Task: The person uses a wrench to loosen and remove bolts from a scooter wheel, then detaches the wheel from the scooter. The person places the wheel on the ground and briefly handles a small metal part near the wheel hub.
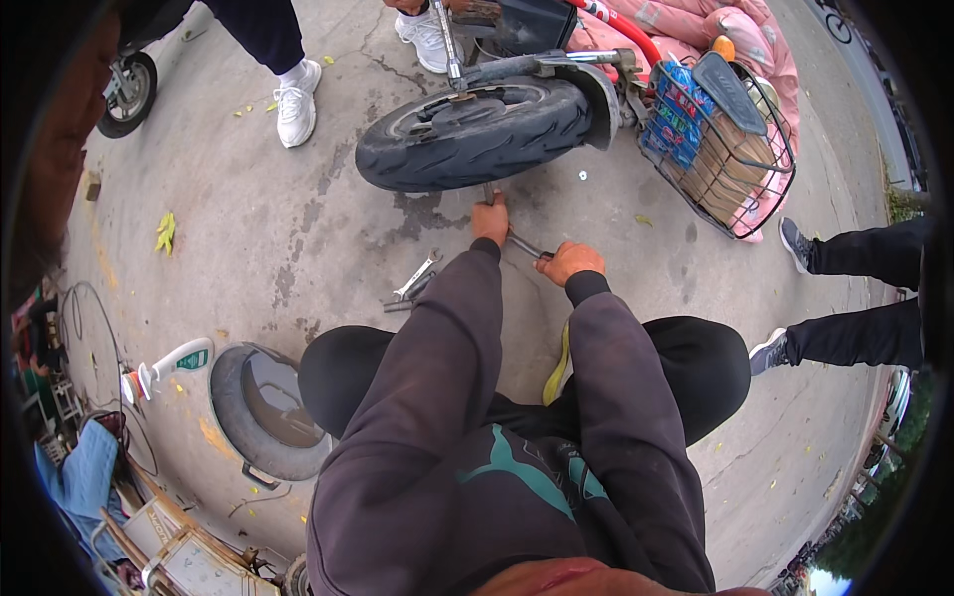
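Nearest us is the dark sweatshirt [427,487], both sleeves reaching forward. We find the left hand [490,219] closed around one end of a metal wrench [527,243], just beside the near edge of the bike wheel [477,159]. We record the right hand [572,262] curled firmly on its handle. We note a loose spanner [417,275] on the concrete left of the hands, and farther left a round basin [227,392].

Round grey basin [233,405], white bottle [185,359] just beside it, yellow leaves [165,232]
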Tool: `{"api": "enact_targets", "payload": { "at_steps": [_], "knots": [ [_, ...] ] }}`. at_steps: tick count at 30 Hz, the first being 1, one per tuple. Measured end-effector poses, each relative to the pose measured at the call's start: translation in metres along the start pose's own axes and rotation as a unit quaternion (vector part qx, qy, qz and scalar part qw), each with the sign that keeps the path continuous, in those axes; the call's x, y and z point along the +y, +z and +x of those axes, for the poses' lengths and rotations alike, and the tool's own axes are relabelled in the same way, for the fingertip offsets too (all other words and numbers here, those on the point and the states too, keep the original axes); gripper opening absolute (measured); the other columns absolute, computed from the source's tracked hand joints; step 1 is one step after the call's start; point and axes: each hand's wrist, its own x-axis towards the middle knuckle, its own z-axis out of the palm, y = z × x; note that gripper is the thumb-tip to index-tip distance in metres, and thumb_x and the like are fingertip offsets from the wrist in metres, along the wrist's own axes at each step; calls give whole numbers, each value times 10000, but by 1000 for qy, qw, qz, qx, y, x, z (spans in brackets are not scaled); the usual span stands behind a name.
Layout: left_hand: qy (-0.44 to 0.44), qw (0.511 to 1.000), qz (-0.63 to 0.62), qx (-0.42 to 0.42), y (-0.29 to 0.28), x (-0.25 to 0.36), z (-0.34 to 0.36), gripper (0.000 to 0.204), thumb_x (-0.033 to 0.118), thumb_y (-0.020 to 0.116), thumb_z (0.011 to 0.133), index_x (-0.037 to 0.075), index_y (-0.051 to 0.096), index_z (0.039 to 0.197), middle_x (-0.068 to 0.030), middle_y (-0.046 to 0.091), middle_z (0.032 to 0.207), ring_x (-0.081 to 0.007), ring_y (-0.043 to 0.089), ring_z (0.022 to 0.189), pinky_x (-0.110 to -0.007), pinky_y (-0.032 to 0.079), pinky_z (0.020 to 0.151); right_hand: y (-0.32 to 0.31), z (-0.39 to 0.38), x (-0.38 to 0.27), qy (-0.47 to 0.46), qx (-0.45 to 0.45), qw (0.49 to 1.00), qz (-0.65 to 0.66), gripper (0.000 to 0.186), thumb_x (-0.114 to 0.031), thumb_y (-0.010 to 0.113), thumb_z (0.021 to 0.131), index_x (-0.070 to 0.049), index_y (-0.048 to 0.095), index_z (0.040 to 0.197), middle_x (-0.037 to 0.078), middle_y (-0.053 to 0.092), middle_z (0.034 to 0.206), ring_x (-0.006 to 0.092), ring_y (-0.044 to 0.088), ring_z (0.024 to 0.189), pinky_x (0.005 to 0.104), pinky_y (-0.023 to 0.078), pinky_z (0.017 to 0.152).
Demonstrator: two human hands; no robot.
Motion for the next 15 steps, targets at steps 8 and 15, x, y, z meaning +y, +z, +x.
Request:
{"api": "enact_targets", "payload": {
  "at_steps": [8, 15],
  "knots": [
    [26, 998, -3, 48, -7, -37, 28, 591, 447, 549, 949, -98, 612, 728, -189, 620, 548, -309, 634, 492, -406, 503, 558, 21, 13, -9, -17, -32, 999, 18, 589, -627, 653, 832, -167, 687, 1198, 90, 686, 1209, 259, 647, 1146, 375, 522, 935],
    [30, 996, -35, 71, 33, -22, 22, 592, 424, 559, 944, -97, 644, 676, -214, 626, 559, -338, 651, 520, -439, 506, 556, -5, 37, 33, -47, 16, 998, -36, 638, -678, 669, 779, -167, 716, 1158, 84, 707, 1158, 249, 659, 1118, 376, 521, 921]
  ]
}}
